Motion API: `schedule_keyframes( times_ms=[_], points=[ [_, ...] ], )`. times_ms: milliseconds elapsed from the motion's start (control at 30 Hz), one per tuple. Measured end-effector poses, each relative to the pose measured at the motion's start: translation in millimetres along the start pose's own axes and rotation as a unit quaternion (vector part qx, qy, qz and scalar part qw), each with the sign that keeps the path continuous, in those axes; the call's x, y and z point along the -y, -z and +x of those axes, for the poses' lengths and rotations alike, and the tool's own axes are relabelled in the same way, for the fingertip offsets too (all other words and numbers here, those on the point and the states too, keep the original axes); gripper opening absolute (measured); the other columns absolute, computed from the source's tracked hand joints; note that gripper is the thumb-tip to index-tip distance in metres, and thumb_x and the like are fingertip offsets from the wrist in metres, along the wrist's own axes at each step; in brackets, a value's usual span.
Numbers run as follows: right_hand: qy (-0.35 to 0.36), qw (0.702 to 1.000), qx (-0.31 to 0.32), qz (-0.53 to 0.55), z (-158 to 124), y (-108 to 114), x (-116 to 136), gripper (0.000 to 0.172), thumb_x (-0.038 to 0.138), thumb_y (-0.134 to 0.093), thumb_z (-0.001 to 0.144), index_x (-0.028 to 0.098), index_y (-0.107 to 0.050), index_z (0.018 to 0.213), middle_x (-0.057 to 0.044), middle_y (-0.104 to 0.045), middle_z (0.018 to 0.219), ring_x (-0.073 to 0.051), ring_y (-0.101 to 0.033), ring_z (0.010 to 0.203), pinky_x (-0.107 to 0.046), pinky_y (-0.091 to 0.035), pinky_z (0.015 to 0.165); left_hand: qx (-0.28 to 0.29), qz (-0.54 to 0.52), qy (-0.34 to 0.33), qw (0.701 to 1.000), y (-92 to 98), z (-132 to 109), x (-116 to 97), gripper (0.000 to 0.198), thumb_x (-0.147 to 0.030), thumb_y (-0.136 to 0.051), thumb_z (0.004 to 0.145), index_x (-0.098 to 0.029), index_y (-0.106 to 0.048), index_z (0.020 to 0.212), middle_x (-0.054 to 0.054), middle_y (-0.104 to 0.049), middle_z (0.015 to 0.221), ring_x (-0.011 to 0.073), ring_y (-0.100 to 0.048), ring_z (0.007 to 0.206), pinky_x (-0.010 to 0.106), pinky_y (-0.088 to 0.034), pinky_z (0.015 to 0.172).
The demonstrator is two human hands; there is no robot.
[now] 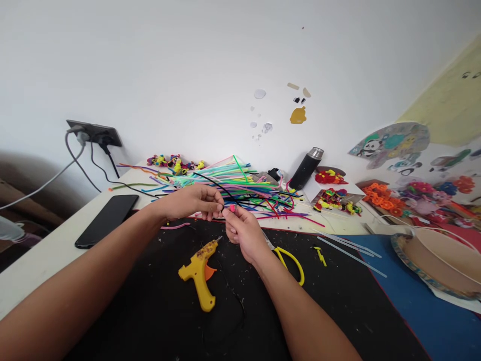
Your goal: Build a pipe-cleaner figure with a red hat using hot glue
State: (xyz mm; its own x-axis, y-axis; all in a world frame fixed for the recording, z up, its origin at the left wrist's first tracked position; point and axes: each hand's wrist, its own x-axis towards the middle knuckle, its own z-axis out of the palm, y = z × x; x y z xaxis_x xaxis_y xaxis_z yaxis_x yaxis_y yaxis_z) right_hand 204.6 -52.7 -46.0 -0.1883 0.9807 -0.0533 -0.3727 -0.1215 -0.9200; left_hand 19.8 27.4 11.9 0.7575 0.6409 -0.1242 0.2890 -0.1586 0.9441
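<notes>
My left hand (197,201) is closed in a pinch, its fingertips meeting those of my right hand above the black mat (158,291). Something thin and dark shows at the left fingertips, too small to name. My right hand (245,231) is also closed, thumb and finger pinching a small bright pink piece (232,207). Just below both hands, a yellow hot glue gun (201,271) with an orange trigger lies on its side. Partly hidden by my right forearm are yellow-handled scissors (291,260). A small yellow and black piece (320,254) rests farther right on the mat.
Behind my hands spreads a heap of coloured pipe cleaners (225,180). A black phone (107,220) lies left. A black flask (306,168) leans at the back. Glue sticks (353,250), a round basket (439,260) and orange pipe-cleaner figures (378,198) are on the right.
</notes>
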Motion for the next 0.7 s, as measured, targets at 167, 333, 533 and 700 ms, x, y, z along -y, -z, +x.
schedule_keyframes(
  times_ms=[167, 333, 533, 700],
  points=[
    [-0.001, 1.0, 0.004, -0.005, 1.4, 1.6, -1.7, 0.039, 0.049, -0.079, 0.081, 0.021, -0.051, 0.081, 0.012, -0.037, 0.053, -0.004, -0.025, 0.039, -0.022, -0.01, 0.042, 0.005, 0.009, 0.002, 1.0, 3.7, -2.3, -0.8, 0.027, -0.043, -0.072, 0.088, -0.017, -0.067, 0.09, 0.001, -0.069, 0.078, 0.0146, -0.063, 0.072, 0.026, -0.051, 0.07],
    [-0.008, 1.0, 0.005, -0.012, 1.7, 1.6, -2.1, 0.04, 0.048, -0.08, 0.078, 0.021, -0.051, 0.08, 0.013, -0.036, 0.052, -0.003, -0.025, 0.04, -0.022, -0.01, 0.042, 0.017, 0.034, 0.017, 0.999, 3.2, -3.0, -0.8, 0.024, -0.041, -0.072, 0.086, -0.017, -0.068, 0.089, 0.002, -0.07, 0.079, 0.0153, -0.064, 0.073, 0.024, -0.05, 0.067],
    [-0.011, 1.0, 0.002, -0.022, 0.4, 0.4, -1.1, 0.04, 0.048, -0.08, 0.077, 0.02, -0.052, 0.082, 0.013, -0.036, 0.052, -0.003, -0.024, 0.04, -0.022, -0.011, 0.042, 0.021, 0.035, 0.012, 0.999, 3.6, -2.2, 0.8, 0.023, -0.04, -0.072, 0.086, -0.017, -0.069, 0.087, 0.001, -0.069, 0.076, 0.0152, -0.064, 0.072, 0.024, -0.05, 0.067],
    [-0.007, 1.0, -0.009, -0.024, -0.2, -0.4, 0.2, 0.041, 0.048, -0.081, 0.077, 0.021, -0.051, 0.081, 0.013, -0.036, 0.052, -0.003, -0.024, 0.04, -0.022, -0.011, 0.042, 0.006, 0.036, 0.013, 0.999, 10.8, -5.2, -0.3, 0.025, -0.042, -0.074, 0.082, -0.018, -0.068, 0.086, 0.001, -0.07, 0.078, 0.0156, -0.064, 0.071, 0.026, -0.052, 0.068]
  ],
)
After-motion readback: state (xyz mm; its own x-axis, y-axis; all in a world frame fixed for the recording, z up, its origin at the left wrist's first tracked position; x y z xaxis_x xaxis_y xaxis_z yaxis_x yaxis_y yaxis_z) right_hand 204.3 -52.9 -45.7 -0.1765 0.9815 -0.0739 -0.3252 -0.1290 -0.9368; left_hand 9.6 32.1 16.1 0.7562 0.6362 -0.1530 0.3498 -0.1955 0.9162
